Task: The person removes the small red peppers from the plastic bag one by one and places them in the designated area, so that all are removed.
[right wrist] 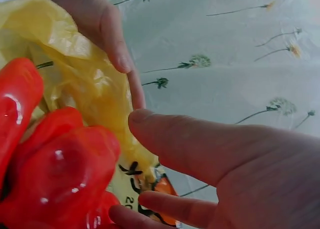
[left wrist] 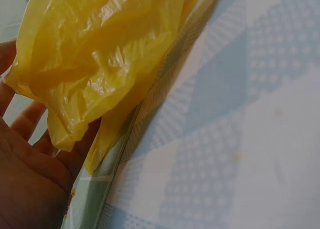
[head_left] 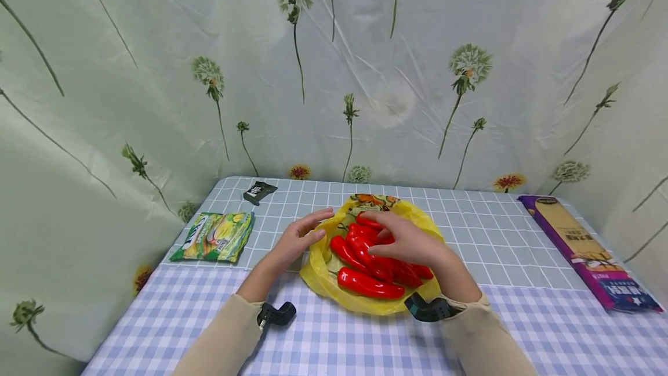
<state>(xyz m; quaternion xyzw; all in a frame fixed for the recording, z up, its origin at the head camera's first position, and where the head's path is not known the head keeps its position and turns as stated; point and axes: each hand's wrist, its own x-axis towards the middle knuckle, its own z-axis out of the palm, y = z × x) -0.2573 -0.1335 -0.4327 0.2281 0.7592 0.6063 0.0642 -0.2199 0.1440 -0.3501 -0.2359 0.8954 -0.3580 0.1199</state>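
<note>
Several glossy red peppers [head_left: 365, 248] lie heaped in a yellow plastic bag [head_left: 323, 286], its mouth spread wide on the table. At the bag's left rim is my left hand [head_left: 300, 238], fingers loosely extended; in the left wrist view the palm [left wrist: 30, 174] faces the crinkled yellow plastic [left wrist: 100, 64], and some fingers are hidden behind it. My right hand [head_left: 409, 241] hovers over the right side of the peppers, fingers apart and slightly bent. The right wrist view has that hand [right wrist: 240, 164] near the peppers [right wrist: 65, 164] with nothing gripped.
A green and yellow snack packet [head_left: 216, 237] lies to the left, with a small black packet [head_left: 259, 191] behind it. On the far right is a long purple and tan pasta package [head_left: 587, 251]. A checked cloth [head_left: 334, 347] covers the front; a flower-printed curtain [head_left: 386, 74] hangs behind.
</note>
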